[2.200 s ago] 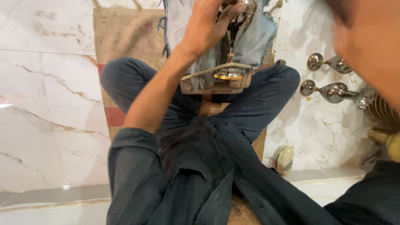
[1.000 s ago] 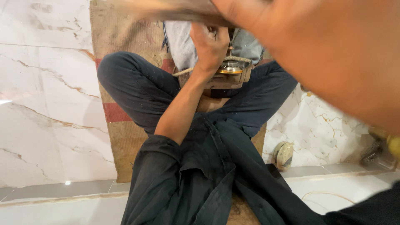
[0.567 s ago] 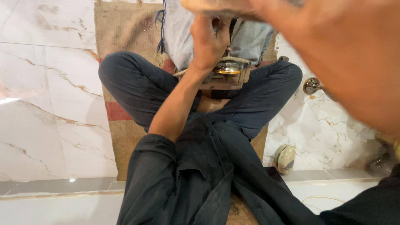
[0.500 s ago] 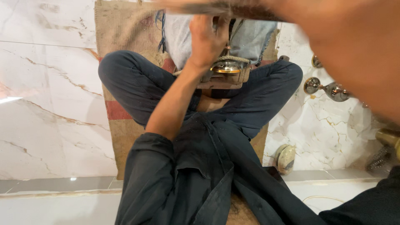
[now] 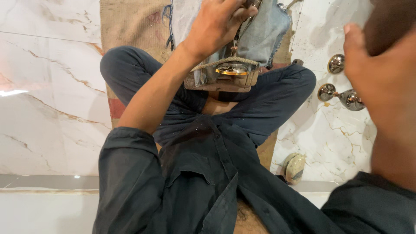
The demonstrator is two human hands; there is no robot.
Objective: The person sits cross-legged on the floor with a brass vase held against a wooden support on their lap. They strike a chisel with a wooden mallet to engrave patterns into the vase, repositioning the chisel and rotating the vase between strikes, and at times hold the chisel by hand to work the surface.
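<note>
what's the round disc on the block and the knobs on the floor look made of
Round disc: probably brass or gold-toned metal; its rim gleams yellow. Block under it: looks like worn wood, dull brown. Knobs: seemingly polished metal, mirror-bright with reflections. Floor: glossy veined marble or tile.

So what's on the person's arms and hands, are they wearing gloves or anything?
No gloves. Both hands are bare: the left hand and the right hand, with no rings or watch that I can see. The arms wear a dark, charcoal-coloured shirt. The left sleeve is rolled up to about the elbow, leaving the forearm bare. The right sleeve looks pushed up too.
</note>
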